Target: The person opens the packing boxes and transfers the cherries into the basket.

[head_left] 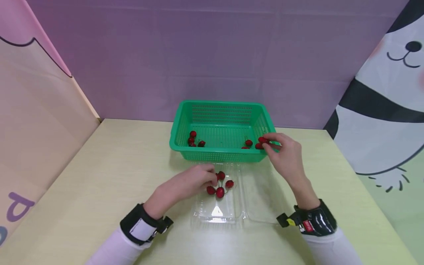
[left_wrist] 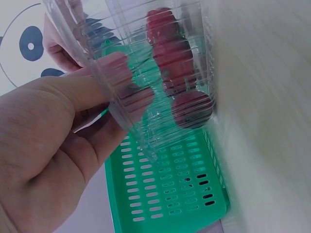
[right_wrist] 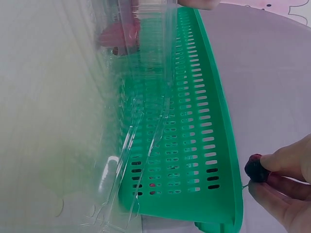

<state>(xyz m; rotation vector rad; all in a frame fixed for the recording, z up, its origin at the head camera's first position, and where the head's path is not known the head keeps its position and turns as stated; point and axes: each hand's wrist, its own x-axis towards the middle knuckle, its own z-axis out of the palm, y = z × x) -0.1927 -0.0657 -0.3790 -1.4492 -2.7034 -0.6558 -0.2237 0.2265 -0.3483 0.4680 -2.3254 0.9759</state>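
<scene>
Over the clear plastic clamshell box [head_left: 216, 211], my left hand [head_left: 188, 184] reaches in with bent fingers, close to several red cherries [head_left: 220, 192]. Through the box wall in the left wrist view, the left fingertips [left_wrist: 141, 103] look blurred, and whether they pinch a cherry cannot be told. My right hand [head_left: 286, 154] is at the right front corner of the green basket [head_left: 222, 156]. Between its thumb and fingers it pinches a dark red cherry [right_wrist: 256, 168], whose green stem shows below. More cherries [head_left: 248, 142] lie in the basket near that hand.
Another group of cherries [head_left: 191, 140] sits at the left of the basket. The box's open lid [head_left: 265, 198] lies flat to the right of its base on the pale wooden table [head_left: 99, 176]. A purple backdrop [head_left: 212, 55] stands behind the basket.
</scene>
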